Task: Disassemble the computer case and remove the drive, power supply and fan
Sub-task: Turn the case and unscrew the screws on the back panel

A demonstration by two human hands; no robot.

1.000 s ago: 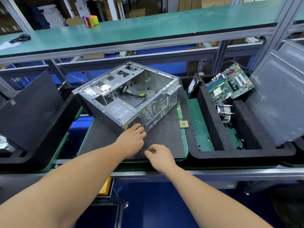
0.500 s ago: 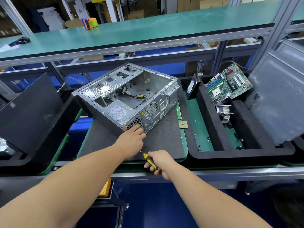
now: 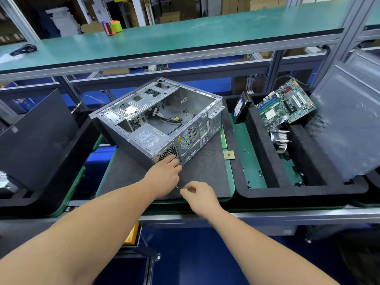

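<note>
The opened computer case (image 3: 158,120) lies on its side on the dark mat (image 3: 205,171), toward its far edge, with the power supply (image 3: 147,137) still in the near corner. The left hand (image 3: 164,175) rests curled fingers against the case's rear grille. The right hand (image 3: 198,193) pinches a yellow-handled screwdriver (image 3: 182,189) — near the mat's front edge.
</note>
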